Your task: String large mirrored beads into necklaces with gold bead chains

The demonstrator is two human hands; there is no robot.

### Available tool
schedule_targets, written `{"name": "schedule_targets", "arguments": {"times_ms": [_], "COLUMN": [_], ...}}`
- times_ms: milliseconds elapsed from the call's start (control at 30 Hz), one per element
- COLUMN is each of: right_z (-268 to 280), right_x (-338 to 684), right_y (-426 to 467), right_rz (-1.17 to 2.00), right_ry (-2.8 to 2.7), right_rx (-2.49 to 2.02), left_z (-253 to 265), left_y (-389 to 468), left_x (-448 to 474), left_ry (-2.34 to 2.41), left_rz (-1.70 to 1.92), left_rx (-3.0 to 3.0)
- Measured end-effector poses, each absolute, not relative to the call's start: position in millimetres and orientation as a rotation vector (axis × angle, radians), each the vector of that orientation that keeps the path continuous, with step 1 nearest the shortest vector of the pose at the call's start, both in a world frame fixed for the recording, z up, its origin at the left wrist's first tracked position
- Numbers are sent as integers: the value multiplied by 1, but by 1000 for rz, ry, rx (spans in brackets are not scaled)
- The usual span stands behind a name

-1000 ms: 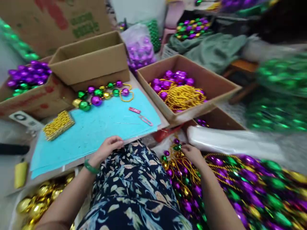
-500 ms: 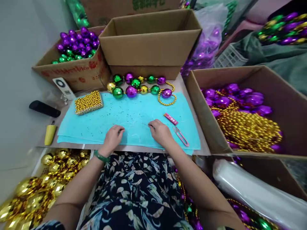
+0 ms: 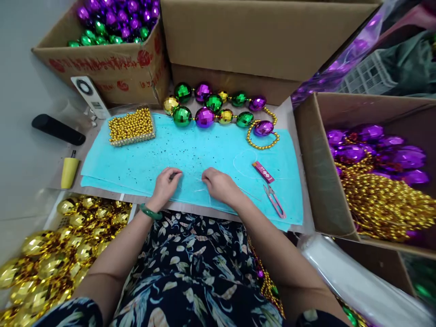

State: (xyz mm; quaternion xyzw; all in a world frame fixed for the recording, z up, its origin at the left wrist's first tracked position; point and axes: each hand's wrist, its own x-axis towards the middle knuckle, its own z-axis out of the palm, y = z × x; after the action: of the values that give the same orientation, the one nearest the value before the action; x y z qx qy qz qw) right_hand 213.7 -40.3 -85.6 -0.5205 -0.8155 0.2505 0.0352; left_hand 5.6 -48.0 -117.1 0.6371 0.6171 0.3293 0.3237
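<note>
Lying near the right hand (image 3: 218,185), a packet (image 3: 263,172) bears illegible print.

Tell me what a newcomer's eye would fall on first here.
Probably the bright turquoise sheet, spread beneath the left hand and right hand. Next, the strand of big purple, green and gold beads along its far side, and the shiny gold balls heaped at the picture's lower left.

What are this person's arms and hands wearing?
Both hands, left and right, are bare, without gloves. A smooth green bangle circles the left wrist; the right wrist has nothing on it. The dark sleeves have a pale leafy print and leave the forearms uncovered.
</note>
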Motion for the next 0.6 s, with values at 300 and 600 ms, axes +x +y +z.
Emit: {"name": "schedule_targets", "arguments": {"times_ms": [300,600], "right_z": [-104,-81], "right_x": [207,250], "right_y": [-76,-107], "right_rz": [718,922], "right_ry": [-2588,-2137], "right_rx": [-1674,-1652], "left_z": [-128,-133], "left_y": [-52,-54], "left_x": [-4,-6], "left_ry": [1553,1612], "left_rz": [1025,1003], "left_rx": [1224,1277]}}
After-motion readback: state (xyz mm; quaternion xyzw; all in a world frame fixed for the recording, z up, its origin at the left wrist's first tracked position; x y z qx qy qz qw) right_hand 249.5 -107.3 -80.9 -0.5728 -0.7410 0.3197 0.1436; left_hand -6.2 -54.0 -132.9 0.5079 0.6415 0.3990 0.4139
